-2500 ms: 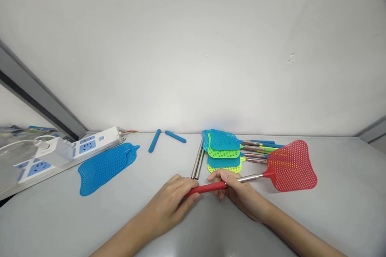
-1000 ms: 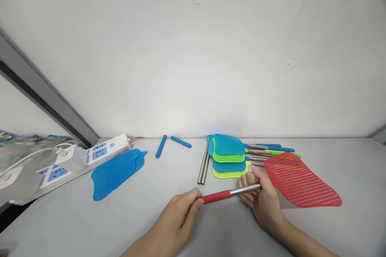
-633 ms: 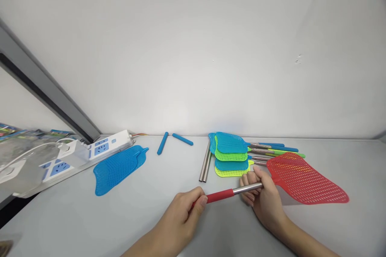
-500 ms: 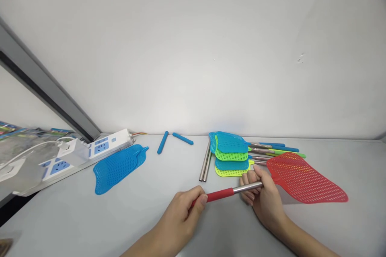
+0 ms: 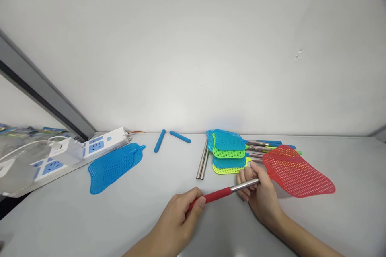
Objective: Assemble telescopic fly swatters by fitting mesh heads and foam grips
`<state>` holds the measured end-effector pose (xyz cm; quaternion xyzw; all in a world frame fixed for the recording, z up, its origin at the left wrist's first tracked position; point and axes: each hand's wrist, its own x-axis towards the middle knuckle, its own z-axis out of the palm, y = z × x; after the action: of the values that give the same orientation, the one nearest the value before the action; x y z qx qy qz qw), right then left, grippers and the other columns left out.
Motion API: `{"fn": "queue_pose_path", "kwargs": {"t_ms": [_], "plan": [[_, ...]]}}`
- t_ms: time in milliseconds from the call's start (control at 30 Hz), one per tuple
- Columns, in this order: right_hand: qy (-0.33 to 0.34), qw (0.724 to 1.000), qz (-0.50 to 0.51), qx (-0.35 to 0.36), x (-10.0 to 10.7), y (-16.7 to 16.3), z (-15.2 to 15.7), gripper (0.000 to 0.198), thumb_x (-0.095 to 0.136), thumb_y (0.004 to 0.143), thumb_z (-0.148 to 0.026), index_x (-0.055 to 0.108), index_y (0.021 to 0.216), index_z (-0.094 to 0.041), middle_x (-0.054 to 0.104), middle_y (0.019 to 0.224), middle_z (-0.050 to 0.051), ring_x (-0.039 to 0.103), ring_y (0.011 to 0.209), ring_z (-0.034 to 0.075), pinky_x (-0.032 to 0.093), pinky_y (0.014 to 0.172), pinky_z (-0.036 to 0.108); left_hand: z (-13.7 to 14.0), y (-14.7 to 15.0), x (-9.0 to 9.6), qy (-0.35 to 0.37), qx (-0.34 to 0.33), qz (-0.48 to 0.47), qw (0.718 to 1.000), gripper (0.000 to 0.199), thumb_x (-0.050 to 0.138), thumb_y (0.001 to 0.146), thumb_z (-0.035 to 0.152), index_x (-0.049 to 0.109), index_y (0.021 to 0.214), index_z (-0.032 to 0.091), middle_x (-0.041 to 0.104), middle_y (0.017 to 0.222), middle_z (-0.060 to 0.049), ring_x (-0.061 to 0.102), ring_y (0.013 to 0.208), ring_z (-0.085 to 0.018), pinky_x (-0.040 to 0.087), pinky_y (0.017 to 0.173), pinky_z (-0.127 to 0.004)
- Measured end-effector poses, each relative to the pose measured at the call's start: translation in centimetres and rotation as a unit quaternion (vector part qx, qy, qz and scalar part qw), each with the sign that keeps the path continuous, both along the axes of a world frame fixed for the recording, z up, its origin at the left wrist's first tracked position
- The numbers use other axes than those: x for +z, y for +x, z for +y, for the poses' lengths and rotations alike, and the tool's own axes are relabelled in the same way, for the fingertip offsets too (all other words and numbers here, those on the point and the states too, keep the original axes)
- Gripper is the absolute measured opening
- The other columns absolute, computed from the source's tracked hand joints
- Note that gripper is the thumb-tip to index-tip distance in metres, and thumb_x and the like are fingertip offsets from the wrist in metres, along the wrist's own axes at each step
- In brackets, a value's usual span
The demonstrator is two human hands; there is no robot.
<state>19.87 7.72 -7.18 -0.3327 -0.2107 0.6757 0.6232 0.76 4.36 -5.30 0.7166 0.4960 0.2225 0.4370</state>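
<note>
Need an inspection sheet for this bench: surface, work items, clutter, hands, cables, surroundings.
Surface: grey tabletop, no damage seen.
Work items: red swatter in hand; blue and green swatters stacked beyond it; loose blue heads overlapping at left; two metal tubes; two blue grips.
Clutter: white power strip at left; packages beyond it, contents unclear.
Hands: left hand closed on the red swatter's grip; right hand around its metal shaft, near the head.
Cables: white cable at the power strip; thin coloured wires at its far end.
Surroundings: pale wall behind, marked in spots; grey frame at left; co-workers: nothing seen.
</note>
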Motion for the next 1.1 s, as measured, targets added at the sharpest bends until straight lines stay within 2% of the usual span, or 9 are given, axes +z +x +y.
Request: {"fn": "queue_pose_path", "kwargs": {"t_ms": [667, 1100], "plan": [[-0.008, 1.000, -0.013, -0.003, 0.12, 0.06, -0.07, 0.043, 0.042, 0.078, -0.035, 0.029, 0.040, -0.019, 0.020, 0.038, -0.005, 0.021, 0.034, 0.009, 0.017, 0.030, 0.022, -0.16, -0.02, -0.09, 0.003, -0.001, 0.026, 1.000, 0.030, 0.030, 0.085, 0.040, 0.042, 0.067, 0.019, 0.031, 0.053, 0.006, 0.030, 0.048, -0.009, 0.022, 0.045, -0.022], [-0.012, 1.000, -0.010, 0.000, 0.00, 0.08, 0.03, 0.043, 0.041, 0.079, -0.034, 0.030, 0.041, -0.018, 0.022, 0.038, -0.005, 0.023, 0.033, 0.008, 0.017, 0.030, 0.021, 0.02, 0.10, 0.02, 0.010, 0.011, 0.029, 0.999, 0.031, 0.030, 0.085, 0.040, 0.048, 0.070, 0.018, 0.038, 0.056, 0.005, 0.034, 0.051, -0.009, 0.024, 0.047, -0.021]]}}
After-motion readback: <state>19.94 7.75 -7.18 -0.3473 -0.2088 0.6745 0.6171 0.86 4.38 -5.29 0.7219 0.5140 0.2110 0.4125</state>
